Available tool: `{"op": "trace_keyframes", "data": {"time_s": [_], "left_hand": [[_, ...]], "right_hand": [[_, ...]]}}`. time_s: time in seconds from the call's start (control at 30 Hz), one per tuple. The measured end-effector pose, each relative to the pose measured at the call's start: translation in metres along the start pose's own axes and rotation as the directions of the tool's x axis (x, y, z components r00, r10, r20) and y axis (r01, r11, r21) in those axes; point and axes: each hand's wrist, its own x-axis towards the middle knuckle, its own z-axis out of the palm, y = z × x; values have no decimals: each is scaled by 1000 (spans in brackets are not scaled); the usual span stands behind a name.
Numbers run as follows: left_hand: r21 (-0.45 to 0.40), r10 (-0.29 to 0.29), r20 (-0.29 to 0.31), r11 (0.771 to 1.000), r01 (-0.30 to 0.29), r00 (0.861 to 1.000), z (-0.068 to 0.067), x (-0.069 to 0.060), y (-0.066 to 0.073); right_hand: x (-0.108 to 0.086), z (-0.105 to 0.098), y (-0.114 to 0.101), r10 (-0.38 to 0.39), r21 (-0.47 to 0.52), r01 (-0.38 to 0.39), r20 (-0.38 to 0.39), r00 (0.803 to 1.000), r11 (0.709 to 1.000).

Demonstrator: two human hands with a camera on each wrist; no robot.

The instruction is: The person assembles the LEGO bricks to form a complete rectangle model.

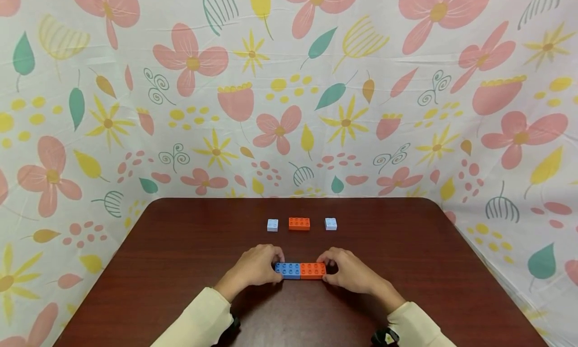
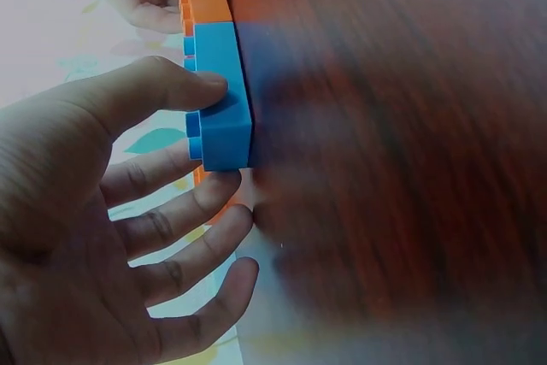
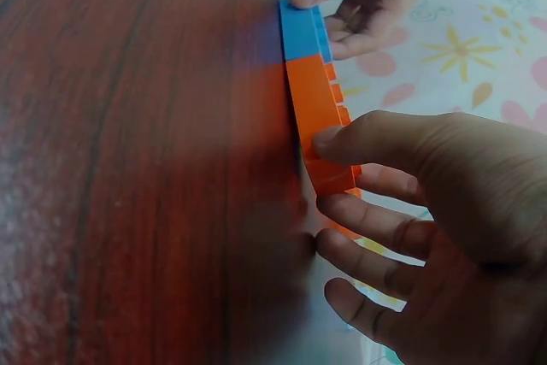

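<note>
In my head view, the blue eight-stud brick (image 1: 287, 271) and the near orange eight-stud brick (image 1: 312, 271) lie end to end, touching, at the lower centre of the frame, studs upward. The left hand (image 1: 255, 266) pinches the blue one between thumb and index finger, the other fingers loosely spread; the right hand (image 1: 354, 273) pinches the orange one likewise. I judge that gripping near the outer ends serves to align both and leaves their meeting place free. Above them, around the middle of the frame, the far orange brick (image 1: 299, 226) sits between the left pale brick (image 1: 272, 226) and the right pale brick (image 1: 331, 225), apart from the hands, I suppose to give them room.
</note>
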Motion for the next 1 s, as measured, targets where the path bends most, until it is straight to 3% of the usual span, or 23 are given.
{"op": "trace_keyframes", "data": {"time_s": [0.43, 0.6, 0.8, 1.0], "left_hand": [[16, 19, 5, 1000, -19, 1000, 3, 3, -2], [17, 36, 8, 999, -36, 999, 2, 3, -3], [0, 36, 14, 999, -36, 999, 0, 2, 0], [-15, 41, 19, 999, -41, 999, -2, 1, 3]], "right_hand": [[0, 5, 2, -30, -38, 29, -15, 999, 999], [2, 2, 1, -40, -43, 41, 20, 999, 998], [10, -16, 1, -53, -21, 55, 92, 994, 998], [25, -38, -1, -32, -9, 33, 57, 998, 999]]}}
